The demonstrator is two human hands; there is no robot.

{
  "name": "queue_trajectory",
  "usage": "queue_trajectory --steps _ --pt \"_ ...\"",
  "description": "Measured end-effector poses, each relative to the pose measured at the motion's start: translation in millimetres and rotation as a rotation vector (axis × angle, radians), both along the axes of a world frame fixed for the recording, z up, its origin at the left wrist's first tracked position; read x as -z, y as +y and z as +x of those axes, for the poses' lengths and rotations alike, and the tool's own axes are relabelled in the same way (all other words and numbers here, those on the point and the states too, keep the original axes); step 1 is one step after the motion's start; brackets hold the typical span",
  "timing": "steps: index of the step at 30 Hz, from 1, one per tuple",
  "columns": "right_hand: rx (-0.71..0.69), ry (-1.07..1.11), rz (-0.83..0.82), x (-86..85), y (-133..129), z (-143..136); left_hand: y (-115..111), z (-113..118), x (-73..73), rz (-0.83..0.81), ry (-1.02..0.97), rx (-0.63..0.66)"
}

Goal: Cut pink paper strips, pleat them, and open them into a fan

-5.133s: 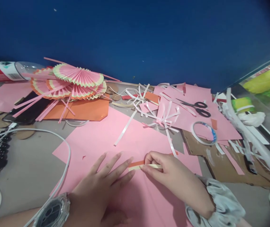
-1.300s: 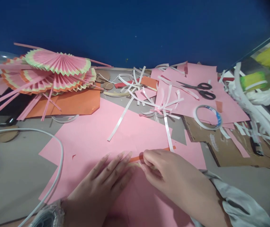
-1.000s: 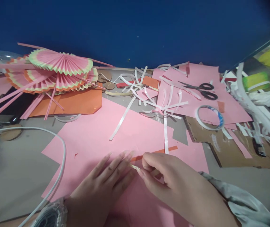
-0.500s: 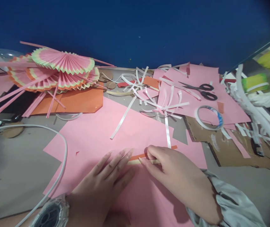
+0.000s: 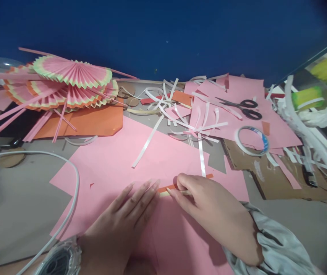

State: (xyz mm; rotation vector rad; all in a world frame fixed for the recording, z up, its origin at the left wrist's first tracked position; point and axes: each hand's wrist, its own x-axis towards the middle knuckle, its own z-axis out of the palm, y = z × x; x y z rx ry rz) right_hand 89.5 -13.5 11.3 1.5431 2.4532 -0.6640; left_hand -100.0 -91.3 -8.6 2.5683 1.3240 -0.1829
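Pink paper [image 5: 94, 164] lies on the grey table, under both hands. My left hand [image 5: 131, 210] rests flat on it, palm down with fingers stretched out, its fingertips at the left end of an orange strip [image 5: 166, 188]. Along the near side of that strip runs a pale yellow strip [image 5: 165, 194]. My right hand [image 5: 206, 202] is closed over the strips, with thumb and forefinger bent against the yellow one. An orange end shows beyond the right knuckles. What lies beneath the fingers is hidden.
Pleated paper fans [image 5: 74, 76] lie on orange paper [image 5: 94, 120] at back left. White strips [image 5: 148, 141] are tangled near the middle. Scissors [image 5: 238, 105], a tape roll [image 5: 252, 141] and cardboard [image 5: 284, 183] are at right. A white cable [image 5: 76, 179] curves at left.
The fingers of my left hand have drawn closer together, and its thumb has tucked in. My right hand has barely moved. The whole view has shifted slightly.
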Motion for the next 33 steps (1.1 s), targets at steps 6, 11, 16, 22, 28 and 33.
queue_trajectory --steps 6,11,16,22,28,33 --pt "-0.01 0.009 0.023 -0.7 0.9 -0.6 0.2 0.3 -0.4 -0.037 -0.002 -0.006" --pt "-0.009 -0.014 0.02 -0.3 0.9 -1.4 -0.1 1.1 -0.3 -0.053 -0.012 -0.02" --pt "-0.014 -0.037 0.033 0.5 0.4 -2.4 0.6 -0.1 0.5 -0.007 -0.002 0.0" --pt "-0.021 -0.036 0.063 -0.3 -2.3 0.2 0.3 -0.8 0.0 -0.004 -0.002 0.001" --pt "-0.029 -0.013 0.077 0.9 -2.4 0.7 -1.5 -0.7 2.8 0.046 -0.006 -0.002" --pt "-0.038 -0.016 0.078 2.2 -1.8 0.2 -1.5 -3.6 6.0 0.093 -0.036 0.027"
